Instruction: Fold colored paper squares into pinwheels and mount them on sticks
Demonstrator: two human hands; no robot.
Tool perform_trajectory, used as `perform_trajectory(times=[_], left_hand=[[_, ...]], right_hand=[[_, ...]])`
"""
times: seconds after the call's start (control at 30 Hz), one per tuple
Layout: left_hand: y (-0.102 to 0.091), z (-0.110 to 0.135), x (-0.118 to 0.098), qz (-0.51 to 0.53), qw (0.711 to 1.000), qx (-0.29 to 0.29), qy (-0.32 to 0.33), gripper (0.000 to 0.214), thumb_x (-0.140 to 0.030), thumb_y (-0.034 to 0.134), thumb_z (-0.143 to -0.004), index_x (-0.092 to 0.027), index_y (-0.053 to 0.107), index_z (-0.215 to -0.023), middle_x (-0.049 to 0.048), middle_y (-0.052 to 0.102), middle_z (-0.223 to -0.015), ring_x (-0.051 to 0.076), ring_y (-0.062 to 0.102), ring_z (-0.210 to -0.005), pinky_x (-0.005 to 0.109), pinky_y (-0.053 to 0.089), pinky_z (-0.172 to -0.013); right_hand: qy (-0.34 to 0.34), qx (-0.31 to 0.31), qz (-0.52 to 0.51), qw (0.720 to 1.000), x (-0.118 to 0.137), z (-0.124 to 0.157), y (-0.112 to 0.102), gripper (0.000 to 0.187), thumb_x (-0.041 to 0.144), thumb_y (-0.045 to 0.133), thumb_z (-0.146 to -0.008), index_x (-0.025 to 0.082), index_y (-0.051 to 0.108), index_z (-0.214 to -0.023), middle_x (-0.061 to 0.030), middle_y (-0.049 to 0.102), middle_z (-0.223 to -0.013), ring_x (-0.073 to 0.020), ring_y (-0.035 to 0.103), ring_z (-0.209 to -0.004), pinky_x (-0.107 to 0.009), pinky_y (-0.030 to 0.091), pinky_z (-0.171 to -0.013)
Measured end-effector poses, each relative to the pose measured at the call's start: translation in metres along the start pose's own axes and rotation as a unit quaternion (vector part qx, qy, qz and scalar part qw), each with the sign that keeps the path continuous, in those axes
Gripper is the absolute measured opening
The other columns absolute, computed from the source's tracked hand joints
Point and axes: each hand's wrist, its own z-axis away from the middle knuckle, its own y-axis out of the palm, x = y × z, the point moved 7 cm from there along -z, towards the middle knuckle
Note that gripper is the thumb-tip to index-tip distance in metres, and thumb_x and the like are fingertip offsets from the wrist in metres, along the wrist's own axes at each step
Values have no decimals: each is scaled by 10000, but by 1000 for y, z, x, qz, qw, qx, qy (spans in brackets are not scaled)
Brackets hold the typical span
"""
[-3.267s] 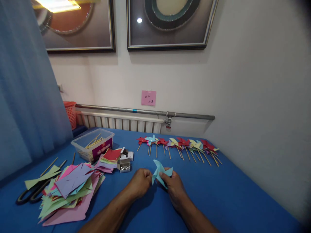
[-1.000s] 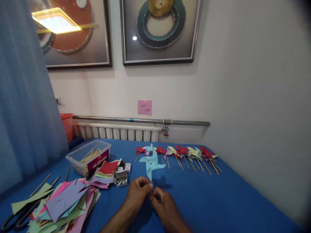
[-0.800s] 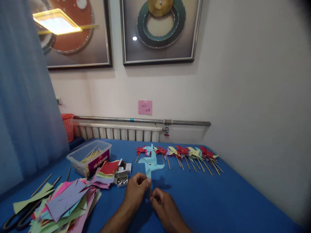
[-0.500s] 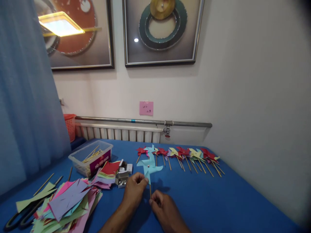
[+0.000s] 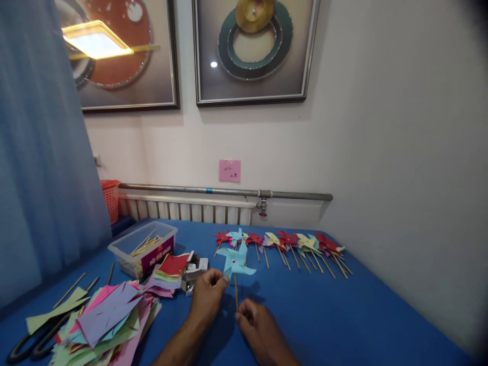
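A light blue paper pinwheel (image 5: pixel 234 261) on a thin wooden stick (image 5: pixel 236 292) stands upright in front of me, with a small shiny pin at its centre. My right hand (image 5: pixel 259 325) is closed around the lower part of the stick. The fingertips of my left hand (image 5: pixel 209 295) are pinched at the tip of the pinwheel's lower left blade. Just left of that hand lie small open boxes (image 5: pixel 190 279) with shiny pins, and a stack of coloured paper squares (image 5: pixel 171 267).
Several finished pinwheels (image 5: pixel 287 239) lie in a row at the back. On the left are a plastic tub (image 5: pixel 158 254) of wooden sticks, a pile of cut coloured paper (image 5: pixel 109 317) and black-handled scissors (image 5: pixel 48 338). A blue curtain (image 5: pixel 46 142) hangs at the left; a wall borders the right.
The blue pinwheel head has turned slightly clockwise, its lower blade swinging left. My left fingertips have shifted a little left and up with it. The right hand stays on the stick.
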Motion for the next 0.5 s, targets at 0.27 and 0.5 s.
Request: perform_trajectory(times=[0.27,0.5], left_hand=[[-2,-1,0,-7,1000,-4,2,306,-456,670,-712,-189,548,-627,-52,448,-537,111,399,-538,240,315,-555],[9,4,10,-12,999,19,-29,313,-455,659,-699,-190,539,-585,-48,445,-522,110,396,-520,244,306,-533]], right_hand=[[1,3,1,1000,-3,-1,1,128,230,535,-836,206,567,-715,24,589,-633,-140,525,-617,-250,313,-593],[10,-32,-20,999,-10,-6,-4,140,255,531,-861,203,560,-734,36,554,-615,-129,482,-592,-246,304,-584]])
